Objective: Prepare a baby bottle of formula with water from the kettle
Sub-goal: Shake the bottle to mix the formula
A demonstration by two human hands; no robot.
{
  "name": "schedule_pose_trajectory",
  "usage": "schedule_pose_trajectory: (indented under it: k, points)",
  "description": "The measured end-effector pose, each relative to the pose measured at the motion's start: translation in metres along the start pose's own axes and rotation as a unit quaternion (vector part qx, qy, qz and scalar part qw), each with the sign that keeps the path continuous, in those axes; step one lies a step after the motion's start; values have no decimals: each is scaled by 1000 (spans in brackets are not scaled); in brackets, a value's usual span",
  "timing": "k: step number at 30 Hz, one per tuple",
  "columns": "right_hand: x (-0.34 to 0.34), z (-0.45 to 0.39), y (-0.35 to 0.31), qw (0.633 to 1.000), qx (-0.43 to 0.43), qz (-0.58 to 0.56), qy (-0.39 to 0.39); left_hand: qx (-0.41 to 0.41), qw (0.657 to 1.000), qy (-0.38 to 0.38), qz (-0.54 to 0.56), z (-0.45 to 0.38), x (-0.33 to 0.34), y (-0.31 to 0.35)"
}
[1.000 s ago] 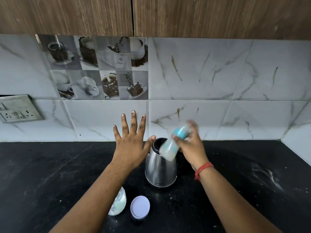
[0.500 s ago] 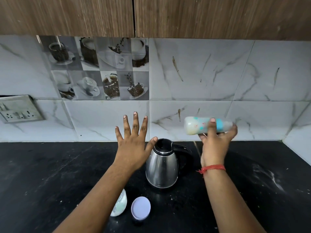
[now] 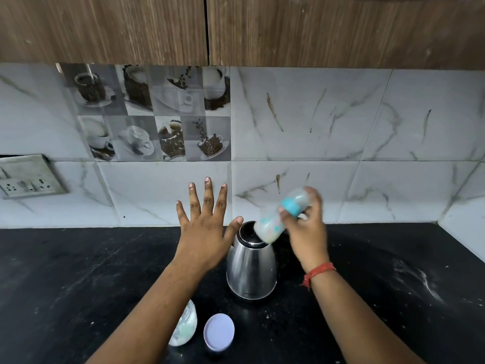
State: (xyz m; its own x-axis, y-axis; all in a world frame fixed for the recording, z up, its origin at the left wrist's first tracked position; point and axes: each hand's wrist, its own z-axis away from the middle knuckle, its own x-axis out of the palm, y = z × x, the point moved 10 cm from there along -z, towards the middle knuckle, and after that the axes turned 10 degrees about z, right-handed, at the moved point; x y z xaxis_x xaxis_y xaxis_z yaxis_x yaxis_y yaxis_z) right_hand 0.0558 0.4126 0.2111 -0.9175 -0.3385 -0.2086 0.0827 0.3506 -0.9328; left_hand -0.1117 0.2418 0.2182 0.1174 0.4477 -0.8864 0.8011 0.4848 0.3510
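Observation:
My right hand grips a baby bottle with a blue collar and milky contents. The bottle is blurred and tilted, its base down-left over the top of the steel kettle. The kettle stands upright on the black counter, its lid closed. My left hand is held flat above the counter with fingers spread, holding nothing, its thumb tip close to the kettle's top. A formula jar stands near the front edge, partly hidden by my left forearm. Its lilac lid lies beside it.
A socket plate is on the tiled wall at the left. Wooden cabinets hang overhead. White powder smears mark the counter at the right. The counter meets a side wall at the far right.
The bottle swung from tilted over the kettle, to level and higher at the right, and back down-left over the kettle. The left hand stayed spread in place.

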Motion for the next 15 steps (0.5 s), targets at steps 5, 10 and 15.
schedule_pose_trajectory:
  k: [5, 10, 15]
  points:
    - [-21, 2, -22, 990, -55, -76, 110, -9, 1000, -11, -5, 0, 3, -6]
    - [-11, 3, -29, 998, -57, -20, 35, -3, 1000, 1, -2, -1, 0, -4]
    - [7, 10, -33, 996, -75, 41, 8, -4, 1000, -5, -2, -3, 1, -3]
